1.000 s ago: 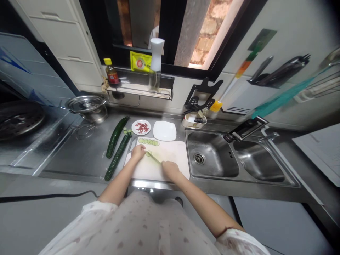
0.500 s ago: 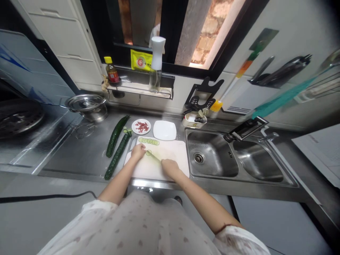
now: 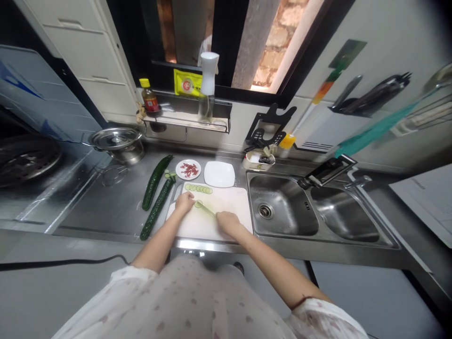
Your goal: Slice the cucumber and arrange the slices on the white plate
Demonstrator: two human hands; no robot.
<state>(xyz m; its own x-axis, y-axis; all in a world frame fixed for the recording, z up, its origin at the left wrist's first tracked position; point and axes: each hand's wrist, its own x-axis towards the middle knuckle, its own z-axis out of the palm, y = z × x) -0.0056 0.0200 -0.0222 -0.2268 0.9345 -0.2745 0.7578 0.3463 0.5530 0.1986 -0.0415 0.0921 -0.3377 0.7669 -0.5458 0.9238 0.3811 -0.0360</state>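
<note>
My right hand is closed around the handle of a knife, whose blade points left across the white cutting board. At the board's left side my left hand has its fingers curled together near the blade's tip; whatever they hold is hidden. A thin cucumber slice lies by the blade tip. Behind it, several slices overlap in a row along the back edge of the board. Two dark green cucumbers, a rear one and a front one, rest left of the board.
Small cucumber pieces lie beside a plate of chopped red bits. A white square plate stands behind the board. The double sink is on the right. A lidded steel pot sits at back left.
The view has shifted slightly. Both hands, the knife and the cucumber slices keep nearly the same places on the board.
</note>
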